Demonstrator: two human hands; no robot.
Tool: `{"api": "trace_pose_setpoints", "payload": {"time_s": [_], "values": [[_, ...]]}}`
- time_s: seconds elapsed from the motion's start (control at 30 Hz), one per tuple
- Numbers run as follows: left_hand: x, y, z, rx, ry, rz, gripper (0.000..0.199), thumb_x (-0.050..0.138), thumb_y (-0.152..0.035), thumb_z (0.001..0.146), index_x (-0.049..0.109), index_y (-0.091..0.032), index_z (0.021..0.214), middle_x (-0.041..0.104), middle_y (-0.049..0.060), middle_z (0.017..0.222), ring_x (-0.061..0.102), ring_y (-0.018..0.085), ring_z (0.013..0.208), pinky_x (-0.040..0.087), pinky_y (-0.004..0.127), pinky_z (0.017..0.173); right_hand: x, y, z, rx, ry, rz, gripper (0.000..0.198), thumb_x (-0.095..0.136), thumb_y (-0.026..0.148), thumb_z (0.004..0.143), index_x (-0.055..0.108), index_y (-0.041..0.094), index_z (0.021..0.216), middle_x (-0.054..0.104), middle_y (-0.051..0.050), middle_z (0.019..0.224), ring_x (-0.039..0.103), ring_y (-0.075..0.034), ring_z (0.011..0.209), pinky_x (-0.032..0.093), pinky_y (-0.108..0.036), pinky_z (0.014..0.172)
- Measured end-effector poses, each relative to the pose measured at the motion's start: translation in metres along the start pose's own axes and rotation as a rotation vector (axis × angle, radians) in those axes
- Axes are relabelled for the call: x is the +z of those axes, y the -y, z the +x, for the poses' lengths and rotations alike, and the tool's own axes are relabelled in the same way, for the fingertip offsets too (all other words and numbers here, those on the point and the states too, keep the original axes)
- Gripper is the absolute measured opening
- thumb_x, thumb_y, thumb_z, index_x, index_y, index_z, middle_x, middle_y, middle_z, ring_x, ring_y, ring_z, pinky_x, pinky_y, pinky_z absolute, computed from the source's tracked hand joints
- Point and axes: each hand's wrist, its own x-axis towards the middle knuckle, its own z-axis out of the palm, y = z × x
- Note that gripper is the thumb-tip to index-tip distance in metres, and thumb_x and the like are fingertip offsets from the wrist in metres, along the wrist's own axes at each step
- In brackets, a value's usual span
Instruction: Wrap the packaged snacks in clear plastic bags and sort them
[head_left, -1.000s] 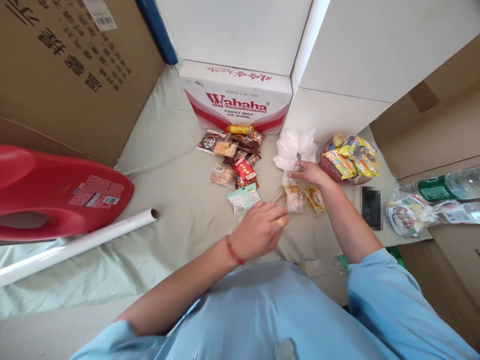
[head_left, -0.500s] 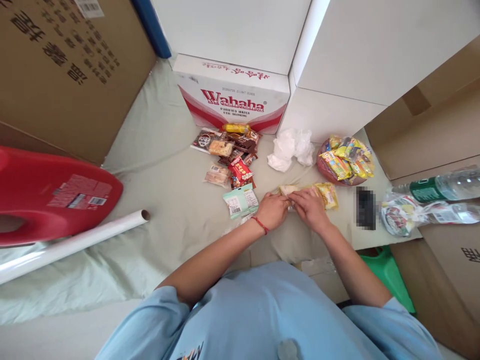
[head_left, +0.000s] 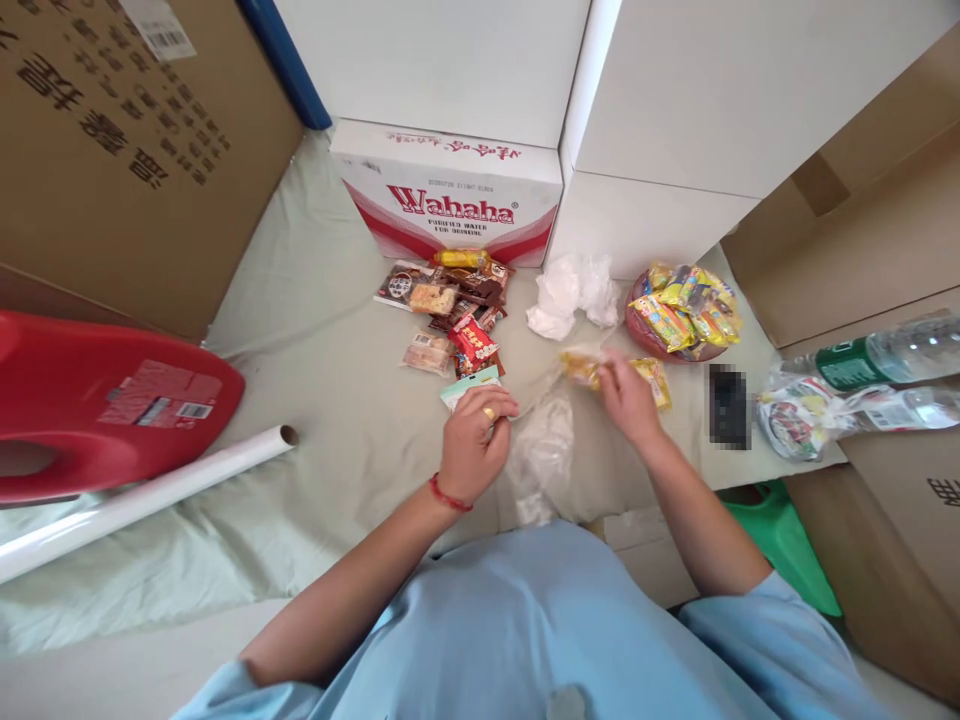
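My left hand [head_left: 478,440] is closed, its fingers pinching one edge of a thin clear plastic bag [head_left: 544,455]. The bag stretches and hangs between my hands, crumpled at its lower end. My right hand [head_left: 628,400], slightly blurred, is closed on the bag's other side. Beside its fingertips lies a yellow snack packet [head_left: 579,367], and another yellow packet [head_left: 654,382] rests just past the hand. A pale green packet [head_left: 471,384] is partly covered by my left hand.
Brown and red snack packets [head_left: 475,340] lie heaped before a Wahaha carton [head_left: 450,200]. White crumpled bags [head_left: 559,298] and a bowl [head_left: 643,335] of yellow packets stand further right, near plastic bottles [head_left: 900,360]. Leftward are a red jug [head_left: 172,400] and a white roll [head_left: 187,480].
My hands have moved apart, the left one leftward and toward me. The clear bag now spreads out between them, and the yellow packet behind it shows more. The view has shifted slightly.
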Motion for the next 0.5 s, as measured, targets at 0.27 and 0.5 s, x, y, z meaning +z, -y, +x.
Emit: {"api": "trace_pose_setpoints", "payload": {"time_s": [0.27,0.5], "values": [[-0.016,-0.008,-0.018,0.074,0.068,0.020,0.027,0.050,-0.004,0.091,0.068,-0.022,0.100,0.073,0.007,0.104,0.065,0.021,0.106,0.053,0.039,0.098,-0.016,-0.040,0.094,0.319,0.288,-0.340,0.032,0.042,0.023,0.104,0.070,0.010,0.111,0.076,-0.017,0.098,0.073,-0.024,0.090,0.055,-0.032,0.082],[0.030,-0.019,-0.039,-0.138,0.359,0.140,0.026,0.055,-0.034,0.100,0.062,-0.019,0.120,0.067,0.011,0.117,0.066,0.025,0.106,0.055,0.038,0.089,0.008,-0.025,0.080,0.391,0.215,-0.587,0.039,0.035,0.008,0.101,0.062,0.003,0.129,0.073,-0.030,0.109,0.074,-0.036,0.105,0.054,-0.043,0.088]]}}
